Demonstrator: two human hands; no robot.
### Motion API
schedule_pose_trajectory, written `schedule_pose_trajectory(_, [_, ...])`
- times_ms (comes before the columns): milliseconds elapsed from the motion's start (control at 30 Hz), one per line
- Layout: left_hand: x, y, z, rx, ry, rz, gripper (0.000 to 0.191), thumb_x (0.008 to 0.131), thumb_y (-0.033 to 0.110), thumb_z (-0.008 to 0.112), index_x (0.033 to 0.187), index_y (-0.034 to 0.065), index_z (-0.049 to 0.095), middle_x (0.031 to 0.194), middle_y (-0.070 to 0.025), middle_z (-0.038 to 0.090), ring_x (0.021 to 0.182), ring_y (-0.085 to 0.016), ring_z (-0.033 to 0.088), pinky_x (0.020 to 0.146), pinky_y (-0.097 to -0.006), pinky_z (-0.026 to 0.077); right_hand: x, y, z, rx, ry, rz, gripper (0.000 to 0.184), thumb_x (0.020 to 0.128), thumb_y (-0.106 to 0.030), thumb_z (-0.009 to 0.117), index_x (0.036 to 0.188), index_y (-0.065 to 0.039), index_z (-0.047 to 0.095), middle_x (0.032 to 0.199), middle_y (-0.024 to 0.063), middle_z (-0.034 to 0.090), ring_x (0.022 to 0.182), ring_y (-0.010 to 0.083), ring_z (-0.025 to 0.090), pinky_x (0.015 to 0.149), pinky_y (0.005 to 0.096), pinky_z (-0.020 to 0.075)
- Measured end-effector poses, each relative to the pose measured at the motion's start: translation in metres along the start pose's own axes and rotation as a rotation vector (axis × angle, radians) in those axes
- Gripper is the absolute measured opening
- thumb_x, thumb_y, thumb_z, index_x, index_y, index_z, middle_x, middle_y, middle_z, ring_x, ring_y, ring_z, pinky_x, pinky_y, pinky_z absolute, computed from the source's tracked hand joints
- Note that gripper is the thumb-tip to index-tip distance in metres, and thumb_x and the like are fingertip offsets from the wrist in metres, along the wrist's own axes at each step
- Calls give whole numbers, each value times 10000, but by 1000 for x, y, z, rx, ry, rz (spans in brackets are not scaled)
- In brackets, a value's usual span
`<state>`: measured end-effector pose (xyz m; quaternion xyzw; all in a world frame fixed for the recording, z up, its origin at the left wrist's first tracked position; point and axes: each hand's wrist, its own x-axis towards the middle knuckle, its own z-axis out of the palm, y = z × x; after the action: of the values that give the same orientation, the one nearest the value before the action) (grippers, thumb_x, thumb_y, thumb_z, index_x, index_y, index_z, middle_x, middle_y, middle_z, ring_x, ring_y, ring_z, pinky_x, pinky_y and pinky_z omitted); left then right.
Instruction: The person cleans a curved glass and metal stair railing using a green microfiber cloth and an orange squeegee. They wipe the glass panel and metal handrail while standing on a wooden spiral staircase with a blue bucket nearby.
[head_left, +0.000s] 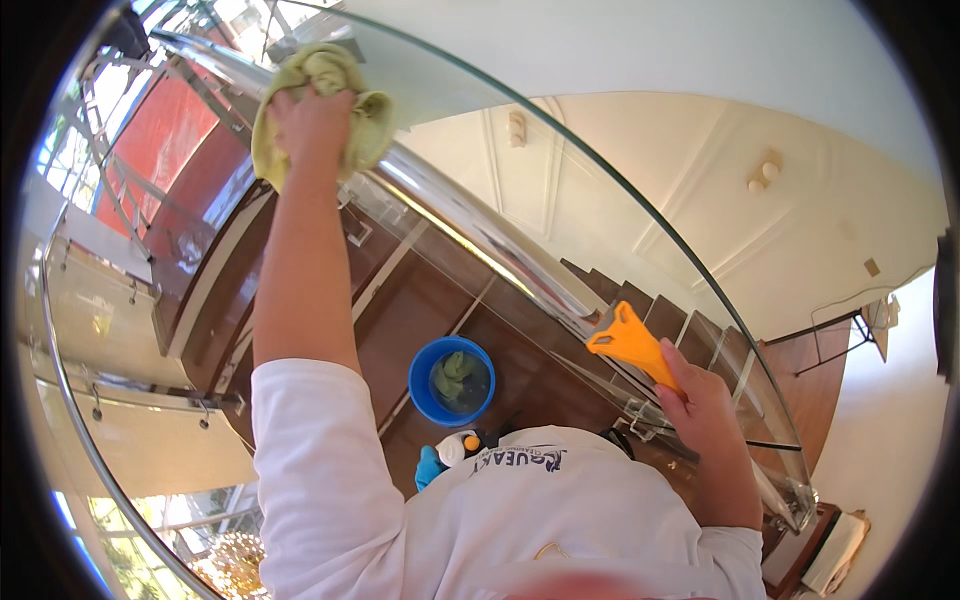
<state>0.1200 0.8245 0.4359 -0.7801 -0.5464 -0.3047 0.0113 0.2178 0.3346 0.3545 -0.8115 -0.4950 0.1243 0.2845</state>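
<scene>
My left hand (316, 124) presses a yellow-green cloth (367, 139) against the glass panel of a stair railing, near its polished metal handrail (480, 214). My right hand (694, 397) grips the handle of an orange scraper (634, 341), whose wide head points up and left beside the lower part of the rail. Below, on the dark steps, stands a blue bucket (415, 390) with liquid and a green cloth (454, 375) in it. Whether the scraper's blade touches the rail or glass, I cannot tell.
The glass panel's curved edge (600, 154) arches across the view. Dark stairs (420, 300) run under the rail. A metal ladder (105, 165) stands at the upper left, and a second railing (67, 382) curves down the left side. A white bottle (450, 451) is close to my waist.
</scene>
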Motion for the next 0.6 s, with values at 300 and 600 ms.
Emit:
schedule_pose_trajectory(300, [-214,36,11,-297,11,521,621,737,397,603,1239,58,465,1319,-114,368,1306,-353,200,951,-685,212,-34,-4,-25,57,292,-28,551,741,-7,608,1273,-24,464,757,151,588,631,218,564,628,280,448])
schedule_pose_trajectory(600, [-317,59,5,-432,-343,904,674,653,437,688,1209,105,500,1271,-71,424,1277,-318,276,877,-738,183,-52,-26,-26,17,376,-128,558,737,14,589,1279,-21,462,706,98,555,590,145,497,599,241,419])
